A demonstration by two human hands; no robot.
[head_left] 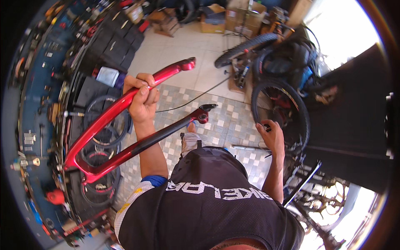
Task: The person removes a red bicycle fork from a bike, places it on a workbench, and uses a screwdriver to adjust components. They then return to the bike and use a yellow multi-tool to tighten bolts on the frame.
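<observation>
- The person's dark shirt (216, 208) fills the lower middle of the view, closest to the camera, with both forearms rising from it.
- A red bicycle rear triangle (125, 125), a forked frame part with two long stays, hangs in the air at the person's left, above the patterned tile floor (225, 121). Its joined end points toward the stacked wheels (100, 158) by the blue tool wall (41, 104); its two dropout ends point out over the floor.
- A mounted bicycle wheel (283, 112) stands at the right among parked bikes, with another knobby tyre (246, 48) behind it.
- The left hand (142, 96) is clenched round the upper stay, fingers (143, 79) wrapped fully over it, carrying the whole part alone.
- The right hand (273, 135) reaches toward that wheel's tyre; whether its fingers are closed on anything I cannot tell, since a small dark item at the fingertips is unclear.
- Risk, as I judge it: held one-handed near mid-stay, the frame part could swing and knock the stacked wheels or wall tools, or slip and chip on the tiles.
</observation>
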